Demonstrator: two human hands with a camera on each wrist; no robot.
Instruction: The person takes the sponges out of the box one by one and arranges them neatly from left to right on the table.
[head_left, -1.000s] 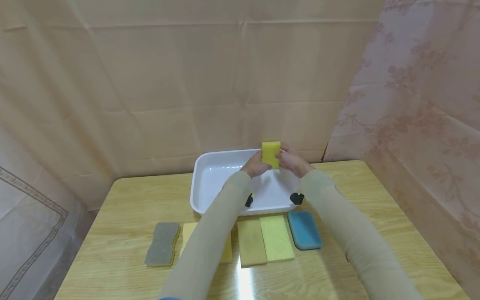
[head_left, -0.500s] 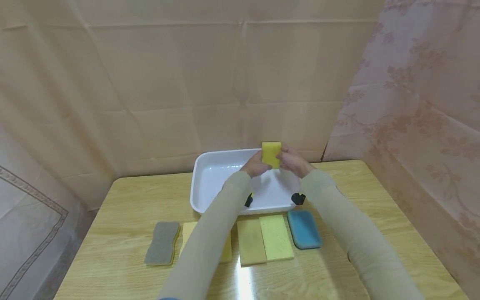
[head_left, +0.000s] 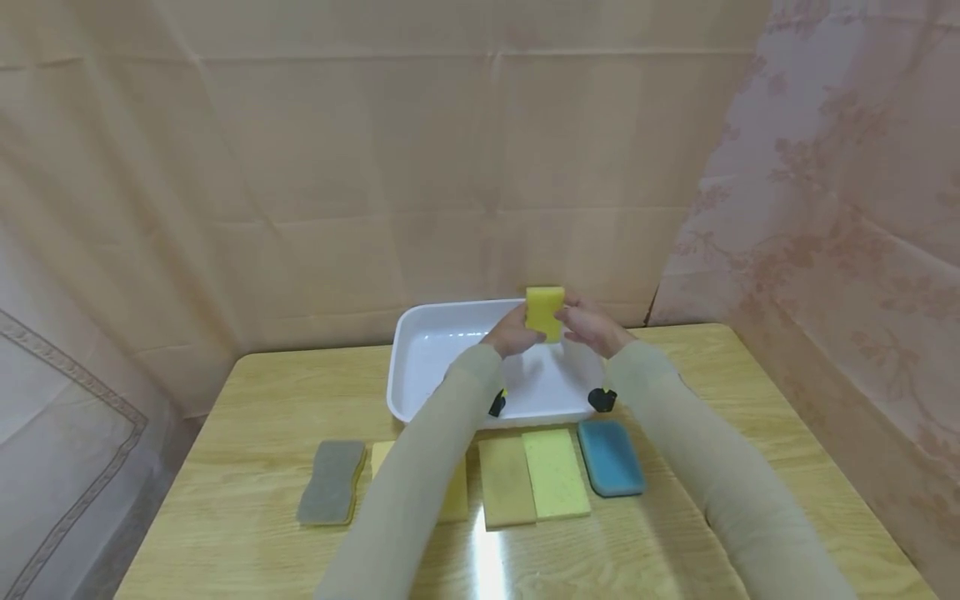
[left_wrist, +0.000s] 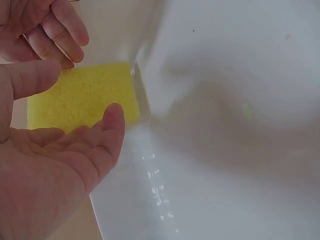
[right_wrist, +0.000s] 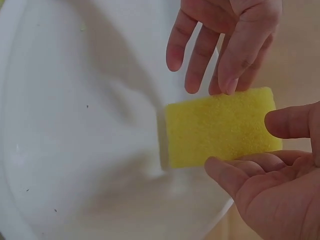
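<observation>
A bright yellow sponge point(head_left: 544, 310) is held up over the far part of a white tray point(head_left: 420, 312). My left hand point(head_left: 514, 333) holds its left edge, with the thumb at the near face. My right hand point(head_left: 594, 327) grips the other edge. In the right wrist view, the right thumb lies over the yellow sponge point(right_wrist: 220, 130) and the fingers reach under it, while the left fingertips meet the opposite edge. The left wrist view shows the left fingers point(left_wrist: 112, 120) curled along the lower edge of the sponge point(left_wrist: 95, 95).
In front of the tray, a grey sponge point(head_left: 332, 483), a yellow one point(head_left: 454, 500) partly behind the left sleeve, a tan one point(head_left: 507, 483), a pale yellow one point(head_left: 557, 475) and a blue one point(head_left: 611, 458) lie on the wooden table point(head_left: 247, 467). Cloth hangs behind the table.
Both hands keep their hold on the yellow sponge over the tray. The whole head view has shifted slightly; the objects on the table lie as before.
</observation>
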